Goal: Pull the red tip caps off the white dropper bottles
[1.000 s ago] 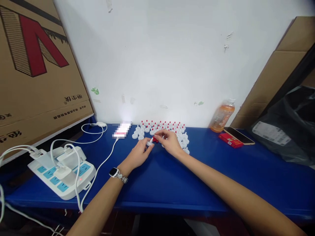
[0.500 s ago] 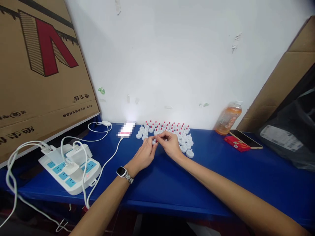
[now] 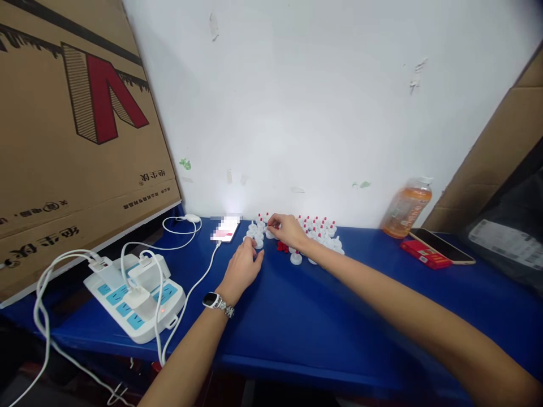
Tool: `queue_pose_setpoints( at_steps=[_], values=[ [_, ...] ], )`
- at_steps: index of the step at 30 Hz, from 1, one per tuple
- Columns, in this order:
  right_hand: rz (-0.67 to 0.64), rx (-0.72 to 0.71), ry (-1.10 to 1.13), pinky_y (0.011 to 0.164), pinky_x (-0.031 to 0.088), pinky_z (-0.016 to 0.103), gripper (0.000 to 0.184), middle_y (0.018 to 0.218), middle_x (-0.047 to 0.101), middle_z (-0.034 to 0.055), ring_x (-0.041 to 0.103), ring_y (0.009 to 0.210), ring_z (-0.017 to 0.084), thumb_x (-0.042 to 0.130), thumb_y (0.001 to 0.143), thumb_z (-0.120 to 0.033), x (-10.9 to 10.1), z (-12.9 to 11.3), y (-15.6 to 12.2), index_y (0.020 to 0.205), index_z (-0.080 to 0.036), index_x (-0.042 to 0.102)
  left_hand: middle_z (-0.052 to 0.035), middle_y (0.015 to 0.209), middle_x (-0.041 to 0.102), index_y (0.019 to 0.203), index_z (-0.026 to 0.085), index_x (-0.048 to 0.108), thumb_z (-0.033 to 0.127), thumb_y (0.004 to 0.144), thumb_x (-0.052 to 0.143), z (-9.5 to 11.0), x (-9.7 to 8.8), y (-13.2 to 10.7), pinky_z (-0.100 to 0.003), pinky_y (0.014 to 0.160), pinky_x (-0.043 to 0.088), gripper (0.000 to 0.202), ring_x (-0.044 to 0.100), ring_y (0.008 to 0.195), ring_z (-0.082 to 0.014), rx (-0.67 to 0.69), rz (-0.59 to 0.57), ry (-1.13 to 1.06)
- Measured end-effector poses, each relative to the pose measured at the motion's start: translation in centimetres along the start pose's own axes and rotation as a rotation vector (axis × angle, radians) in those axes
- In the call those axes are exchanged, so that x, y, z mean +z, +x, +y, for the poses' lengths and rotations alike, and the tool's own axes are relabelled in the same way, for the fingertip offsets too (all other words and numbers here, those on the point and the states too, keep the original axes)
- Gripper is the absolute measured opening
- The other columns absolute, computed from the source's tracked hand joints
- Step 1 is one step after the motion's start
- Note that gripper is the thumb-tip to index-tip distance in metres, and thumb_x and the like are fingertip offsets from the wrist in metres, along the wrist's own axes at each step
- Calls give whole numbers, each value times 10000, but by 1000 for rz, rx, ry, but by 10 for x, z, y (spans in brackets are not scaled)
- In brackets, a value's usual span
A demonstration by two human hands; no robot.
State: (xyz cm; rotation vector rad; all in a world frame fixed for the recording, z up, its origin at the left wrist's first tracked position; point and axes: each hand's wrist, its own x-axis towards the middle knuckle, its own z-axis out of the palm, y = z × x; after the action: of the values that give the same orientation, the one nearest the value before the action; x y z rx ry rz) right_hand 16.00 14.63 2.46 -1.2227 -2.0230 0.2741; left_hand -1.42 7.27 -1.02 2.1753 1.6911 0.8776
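Several small white discs with red-tipped stems (image 3: 316, 230) stand in rows on the blue table (image 3: 322, 316) by the white wall. My right hand (image 3: 288, 230) reaches among them, fingertips pinched on one white piece at the left of the cluster. My left hand (image 3: 242, 267), with a wristwatch on the wrist, rests on the table just in front, fingers curled and touching the nearest white pieces. A few loose red caps (image 3: 282, 247) lie beside my right hand.
A white power strip (image 3: 139, 299) with chargers and cables sits at the left. A phone (image 3: 225, 228) on a cable lies by the wall. At the right stand an orange drink bottle (image 3: 406, 208), a red box (image 3: 424, 254) and another phone (image 3: 443, 246). Cardboard boxes (image 3: 68, 141) flank both sides.
The hands, joined over one white piece before, have parted. My right hand moved back to the rows with a piece; my left hand dropped to the table. The camera shifted left.
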Motion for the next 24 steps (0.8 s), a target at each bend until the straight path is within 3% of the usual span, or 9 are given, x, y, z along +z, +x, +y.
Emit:
queue_pose_setpoints(
  at_steps=[2,5,10,13,16,20,24],
  values=[
    [-69,-23,-135,843,412,303,102,864,741,22,654,838,175,606,815,-187,4,6,13,856,-199,699,-63,925,628,983,207,521,338,936,497,-2,-2,1,-334,732,466,142,623,892,-235,-24,2,44],
    [-118,-71,-288,930,325,366,100,866,739,20,634,897,198,600,824,-193,11,10,24,844,-200,698,-58,938,622,903,210,526,295,926,510,-4,-2,2,-319,725,446,89,608,896,-220,-30,17,79],
    [-52,-114,-388,898,277,395,156,986,705,79,535,1043,269,636,822,-292,13,4,22,929,-199,699,-60,952,610,883,209,532,270,930,497,-3,-1,1,-311,716,436,85,604,867,-207,-25,7,102],
    [-48,-194,-347,882,274,382,223,998,686,80,530,1002,252,636,840,-362,12,-7,14,990,-207,689,-69,978,603,898,203,526,263,930,497,-2,-3,0,-312,718,441,74,608,871,-208,-35,18,103],
    [-183,-246,-314,881,266,381,149,854,701,53,548,946,239,630,852,-327,14,-19,8,896,-200,696,-82,1014,601,971,190,507,274,925,515,-1,-5,0,-319,730,459,96,613,912,-222,-60,44,77],
    [-244,-171,-230,892,275,382,101,787,719,32,587,890,215,621,835,-203,12,-26,3,763,-182,690,-127,1132,572,1167,159,453,355,945,503,2,-5,-2,-351,785,490,301,580,1079,-272,-36,112,63],
    [-229,-46,73,821,371,317,74,778,720,7,621,758,154,655,811,-229,-6,-28,-7,792,-175,701,-150,1265,512,1264,176,432,428,972,446,7,-5,-4,-414,894,481,386,497,1219,-307,94,131,96]
  ],
)
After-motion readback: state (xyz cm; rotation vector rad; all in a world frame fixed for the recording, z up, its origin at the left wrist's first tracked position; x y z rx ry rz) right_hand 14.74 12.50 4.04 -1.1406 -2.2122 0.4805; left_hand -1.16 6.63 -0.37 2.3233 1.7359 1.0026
